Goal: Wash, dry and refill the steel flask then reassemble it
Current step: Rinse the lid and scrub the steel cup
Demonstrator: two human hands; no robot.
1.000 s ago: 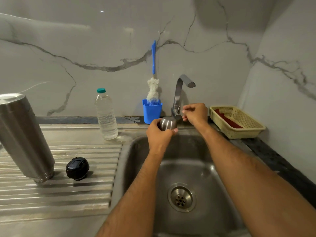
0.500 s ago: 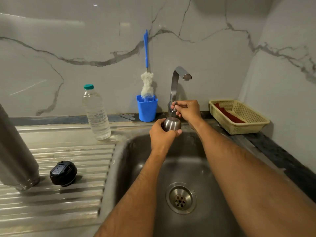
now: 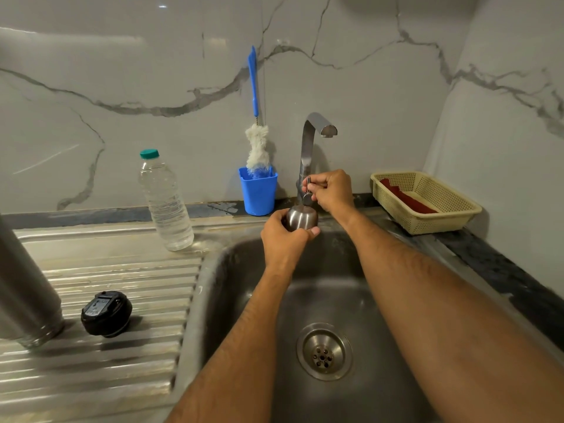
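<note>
Nearest the camera, both forearms reach out over the sink basin (image 3: 396, 300), drain strainer (image 3: 324, 352) sitting below and between them, no water visible in the bowl. Off to the left on the ribbed draining board (image 3: 100, 377), the steel flask body (image 3: 24, 288) stands at the frame edge, top cut off, so can't say if it's open; just beside it the black stopper lid (image 3: 106, 313) rests on the ridges, apart from the flask, parked there probly so each piece gets washed on its own. Further in, the left hand (image 3: 282, 239) wraps its fingers round the small steel cup cap (image 3: 301, 217), holding it firm over the back of the basin, near the tap base and lower than the spout, seemingly staged to catch the stream. Right hand (image 3: 331, 190) is up at the tap lever (image 3: 308, 186), fingers curled and pinching it, looks like he's abt to turn the water on; nothing flowing from the tap spout (image 3: 328, 129) yet. Behind, along the back ledge: clear plastic water bottle (image 3: 164, 203) w/ green cap, likely the refill supply; blue holder cup (image 3: 258, 193) w/ bottle brush (image 3: 254, 117) standing in it, handy for scrubbing inside; and far right a beige plastic basket (image 3: 427, 206) holding a red cloth (image 3: 409, 198), presumably for drying.
</note>
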